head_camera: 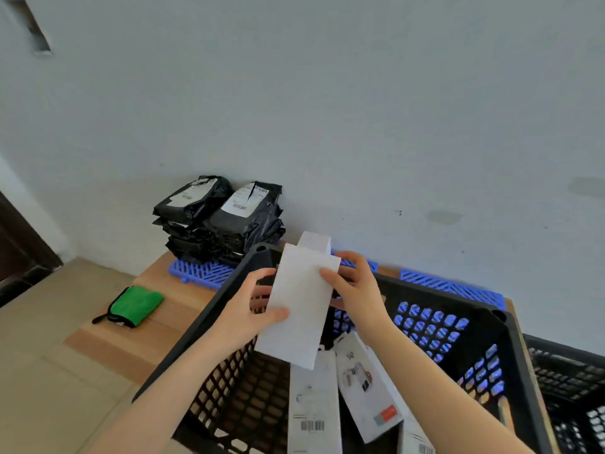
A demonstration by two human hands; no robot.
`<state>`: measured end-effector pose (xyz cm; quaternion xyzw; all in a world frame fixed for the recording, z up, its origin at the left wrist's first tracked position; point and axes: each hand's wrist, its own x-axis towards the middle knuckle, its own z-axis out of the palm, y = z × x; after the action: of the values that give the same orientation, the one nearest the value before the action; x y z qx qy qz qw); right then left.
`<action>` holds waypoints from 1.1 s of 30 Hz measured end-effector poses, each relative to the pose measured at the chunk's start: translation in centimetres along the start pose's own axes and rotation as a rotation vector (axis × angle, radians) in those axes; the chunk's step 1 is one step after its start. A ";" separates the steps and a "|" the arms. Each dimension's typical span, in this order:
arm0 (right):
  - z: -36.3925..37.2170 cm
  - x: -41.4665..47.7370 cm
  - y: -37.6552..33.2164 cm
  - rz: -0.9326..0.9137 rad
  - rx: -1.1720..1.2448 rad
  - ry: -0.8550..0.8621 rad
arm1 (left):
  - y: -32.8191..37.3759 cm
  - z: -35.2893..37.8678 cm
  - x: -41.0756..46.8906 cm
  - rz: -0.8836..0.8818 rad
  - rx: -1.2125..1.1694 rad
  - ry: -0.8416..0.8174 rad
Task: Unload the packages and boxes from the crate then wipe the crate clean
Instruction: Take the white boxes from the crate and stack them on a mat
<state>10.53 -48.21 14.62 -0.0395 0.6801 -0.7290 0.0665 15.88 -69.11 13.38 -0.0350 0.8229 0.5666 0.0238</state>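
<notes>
- While both hands work above it, the black lattice crate [465, 309] fills the lower right of the view, its near-left rim running up to a far corner beside the stacked parcels.
- Behind the crate, a blue slatted pallet [199, 271] lies against the grey wall, with bare slats showing to the crate's right as well.
- On the pallet's left end sits a stack of black packages [226, 221], two with white labels on top, leaning against the wall.
- Held over the crate's far-left corner is a plain white box [299, 309], tilted, its lower end hanging inside the crate.
- Inside the crate, more white boxes [366, 388] stand on end below it, some with barcodes.
- Left hand [252, 309] grips the box's left edge, thumb on its front face, fingers curled behind.
- Right hand [357, 290] clasps the right edge, thumb on front.
- A green cloth [136, 304] lies on the open floor left of the crate, well apart from it.
</notes>
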 end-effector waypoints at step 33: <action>3.8 24.4 7.7 0.493 -0.355 0.216 | -7.8 -1.8 30.2 -0.122 -0.106 -0.321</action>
<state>-12.70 -56.14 6.44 0.1931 0.7889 -0.5608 0.1607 -13.57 -74.46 4.35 0.0050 0.7737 0.6052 0.1873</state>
